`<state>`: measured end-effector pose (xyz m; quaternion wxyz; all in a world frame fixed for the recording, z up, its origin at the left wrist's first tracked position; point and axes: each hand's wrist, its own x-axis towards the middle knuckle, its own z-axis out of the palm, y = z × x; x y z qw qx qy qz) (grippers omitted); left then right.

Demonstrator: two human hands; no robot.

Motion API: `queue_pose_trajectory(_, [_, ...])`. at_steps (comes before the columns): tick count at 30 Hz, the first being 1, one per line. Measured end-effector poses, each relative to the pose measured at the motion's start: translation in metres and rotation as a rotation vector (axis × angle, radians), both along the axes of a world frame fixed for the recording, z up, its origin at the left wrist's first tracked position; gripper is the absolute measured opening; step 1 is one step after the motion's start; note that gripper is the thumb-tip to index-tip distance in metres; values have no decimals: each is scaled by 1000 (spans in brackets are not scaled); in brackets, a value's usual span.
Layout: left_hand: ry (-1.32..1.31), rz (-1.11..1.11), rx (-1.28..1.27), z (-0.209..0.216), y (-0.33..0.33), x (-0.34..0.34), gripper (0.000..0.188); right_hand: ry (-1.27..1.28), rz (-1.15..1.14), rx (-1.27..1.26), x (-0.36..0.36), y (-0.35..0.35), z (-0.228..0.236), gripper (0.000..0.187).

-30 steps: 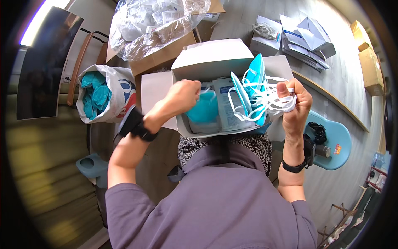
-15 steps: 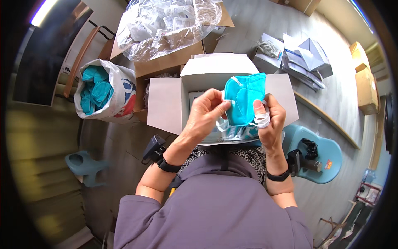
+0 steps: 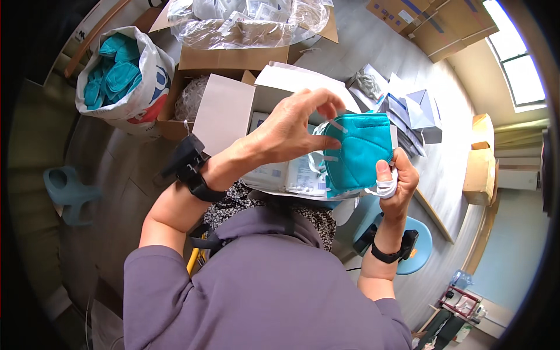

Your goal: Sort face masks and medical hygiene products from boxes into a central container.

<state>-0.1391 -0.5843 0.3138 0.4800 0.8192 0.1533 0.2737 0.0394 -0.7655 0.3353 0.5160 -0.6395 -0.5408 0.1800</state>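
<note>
A teal folded face mask [image 3: 356, 153], soft and matte with a stitched seam and a pale strip along its upper edge, is held up over an open white cardboard box [image 3: 233, 108] that rests on the person's lap. The right hand [image 3: 395, 182] grips the mask's lower right corner, thumb pressed against the fabric and fingers curled around a bundle of white elastic straps [image 3: 385, 188]. The left hand [image 3: 291, 129] hovers at the mask's left edge, fingers loosely bent and slightly apart, the fingertips touching or just beside the upper edge; whether they pinch it cannot be told. Inside the box, under the hands, lie flat clear-wrapped packets [image 3: 286, 175]. Behind it stands a brown cardboard carton [image 3: 233, 58] heaped with crinkled clear plastic [image 3: 245, 20]. To the left a white sack [image 3: 125, 87] bulges with more teal masks. To the right small white boxes [image 3: 417, 111] lie jumbled on the floor, with brown cartons [image 3: 481, 157] further out. A blue round stool [image 3: 417, 245] sits below the right wrist.
</note>
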Motion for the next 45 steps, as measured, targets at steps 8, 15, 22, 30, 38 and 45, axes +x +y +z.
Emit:
queue_pose_trajectory(8, [135,-247,-443,-13,-4,4,42,147,-54,25,10,11,-8,19])
queue_pose_trajectory(15, [270,-450,-481,-1,5,-32,32,217,-99,50,36,11,-18,24])
queue_pose_trajectory(22, [192,-246,-478,-3,0,-19,34,224,-72,84,25,20,-14,24])
queue_pose_trajectory(30, [-22,-325,-842,-11,-19,0,36,230,-154,84,24,23,-14,24])
queue_pose_trajectory(38, [-79,-457,-604,-16,-13,-15,38,235,-151,112,29,25,-19,24])
queue_pose_trajectory(45, [-660,-86,-1111,17,15,-82,39,340,-190,170,48,18,-26,24])
